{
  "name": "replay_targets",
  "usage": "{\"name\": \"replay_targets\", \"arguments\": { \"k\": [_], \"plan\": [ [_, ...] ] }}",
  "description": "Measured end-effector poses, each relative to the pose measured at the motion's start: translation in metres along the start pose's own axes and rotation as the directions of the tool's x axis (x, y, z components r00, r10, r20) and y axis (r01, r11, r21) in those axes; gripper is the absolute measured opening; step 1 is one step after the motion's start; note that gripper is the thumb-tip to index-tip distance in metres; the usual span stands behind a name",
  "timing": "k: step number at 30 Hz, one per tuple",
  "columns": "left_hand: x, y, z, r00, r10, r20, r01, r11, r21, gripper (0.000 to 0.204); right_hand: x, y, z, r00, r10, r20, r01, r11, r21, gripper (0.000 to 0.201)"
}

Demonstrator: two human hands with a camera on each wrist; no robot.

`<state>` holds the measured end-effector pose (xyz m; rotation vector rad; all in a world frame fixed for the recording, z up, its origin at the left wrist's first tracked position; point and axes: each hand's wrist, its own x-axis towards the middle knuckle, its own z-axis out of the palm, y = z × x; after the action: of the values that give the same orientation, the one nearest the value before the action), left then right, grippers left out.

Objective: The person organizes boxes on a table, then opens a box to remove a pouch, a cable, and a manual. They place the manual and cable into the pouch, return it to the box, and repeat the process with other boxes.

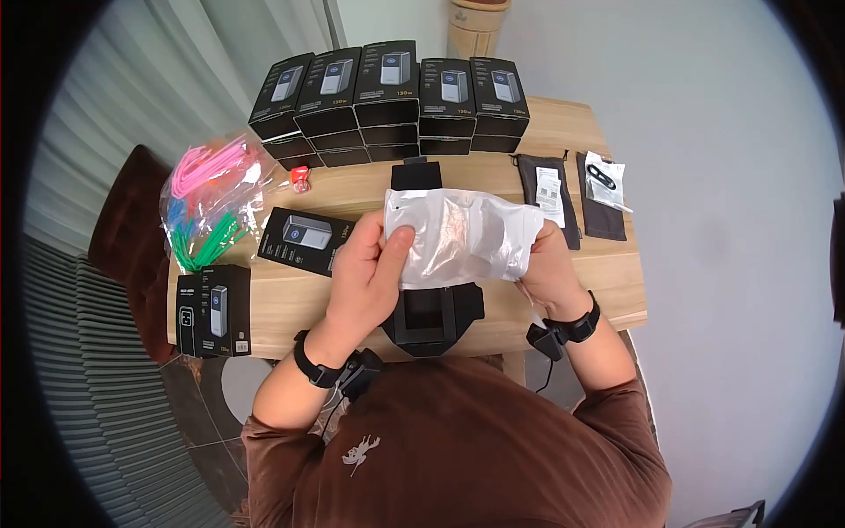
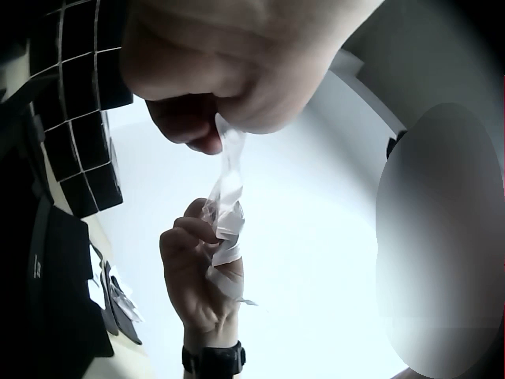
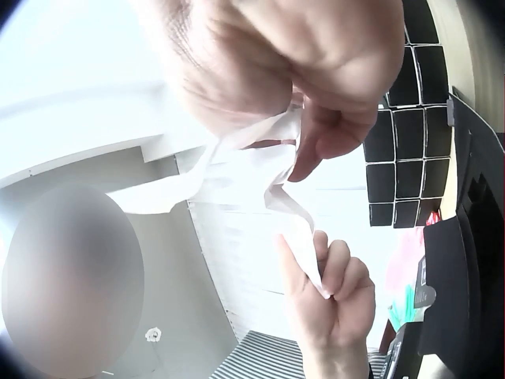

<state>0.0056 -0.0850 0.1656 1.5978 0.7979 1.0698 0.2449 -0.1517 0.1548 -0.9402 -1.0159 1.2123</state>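
A shiny white plastic pouch [image 1: 462, 238] is stretched between both hands above the table. The left hand [image 1: 365, 273] pinches its left end, thumb on top. At the other end the right hand [image 1: 554, 268] grips the pouch; its fingertips are partly hidden behind the plastic. The right wrist view shows a white strip [image 3: 150, 196] hanging from the pouch near the right hand [image 3: 276, 71]. Edge-on in the left wrist view, the pouch [image 2: 229, 213] spans the two hands. Beneath it on the table lies an opened black box [image 1: 425, 321].
Stacked black boxes [image 1: 387, 84] line the back. A black box [image 1: 304, 238] lies left of the hands, with another [image 1: 224, 308] at the front left. Bagged pink and green ties [image 1: 211, 172] are at left; dark pouches [image 1: 570, 211] with small packets lie at right.
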Motion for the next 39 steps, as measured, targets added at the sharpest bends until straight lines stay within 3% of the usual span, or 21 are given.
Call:
{"name": "replay_targets", "arguments": {
  "k": [4, 6, 12, 15, 19, 24, 27, 28, 32, 37, 39],
  "plan": [
    [0.01, 0.019, 0.003, 0.991, 0.13, -0.035, -0.115, 0.952, 0.285, 0.023, -0.007, 0.013, 0.002, 0.998, 0.066, -0.023, -0.063, 0.993, 0.101, 0.034],
    [0.015, 0.018, -0.005, 0.99, 0.139, 0.006, -0.13, 0.911, 0.392, 0.025, -0.007, 0.034, 0.004, 0.997, 0.019, -0.071, -0.005, 0.983, 0.185, 0.037],
    [0.027, 0.042, -0.009, 0.991, 0.119, 0.062, -0.134, 0.857, 0.497, 0.034, -0.001, 0.041, 0.012, 0.996, 0.04, -0.08, -0.015, 0.957, 0.29, 0.041],
    [0.03, 0.037, -0.018, 0.972, 0.198, 0.126, -0.234, 0.775, 0.587, 0.039, 0.001, 0.039, 0.01, 0.998, 0.054, -0.036, -0.04, 0.947, 0.318, 0.043],
    [0.03, 0.026, -0.02, 0.986, 0.144, 0.086, -0.167, 0.876, 0.453, 0.041, -0.001, 0.03, 0.012, 0.999, 0.041, 0.012, -0.043, 0.938, 0.345, 0.045],
    [0.031, 0.023, -0.029, 0.995, -0.014, 0.098, -0.018, 0.946, 0.324, 0.04, -0.006, 0.038, 0.009, 0.998, 0.045, 0.042, -0.053, 0.975, 0.215, 0.045],
    [0.032, 0.015, -0.034, 0.991, -0.024, 0.128, 0.002, 0.986, 0.169, 0.036, -0.008, 0.035, 0.007, 0.994, 0.1, 0.04, -0.105, 0.985, 0.135, 0.045],
    [0.031, 0.022, -0.024, 0.987, -0.118, 0.11, 0.117, 0.993, 0.016, 0.032, -0.008, 0.033, 0.008, 0.991, 0.127, 0.039, -0.13, 0.984, 0.118, 0.045],
    [0.03, -0.007, -0.023, 0.99, -0.137, 0.038, 0.139, 0.99, -0.03, 0.027, -0.003, 0.032, 0.008, 0.994, 0.093, 0.06, -0.104, 0.97, 0.219, 0.045],
    [0.029, 0.003, -0.027, 0.992, -0.115, 0.052, 0.12, 0.986, -0.114, 0.025, 0.0, 0.031, 0.008, 0.985, 0.17, 0.017, -0.17, 0.959, 0.226, 0.045],
    [0.029, 0.004, -0.023, 0.994, -0.103, 0.039, 0.108, 0.98, -0.168, 0.024, 0.002, 0.032, 0.008, 0.993, 0.118, 0.02, -0.119, 0.981, 0.155, 0.044]
  ]
}}
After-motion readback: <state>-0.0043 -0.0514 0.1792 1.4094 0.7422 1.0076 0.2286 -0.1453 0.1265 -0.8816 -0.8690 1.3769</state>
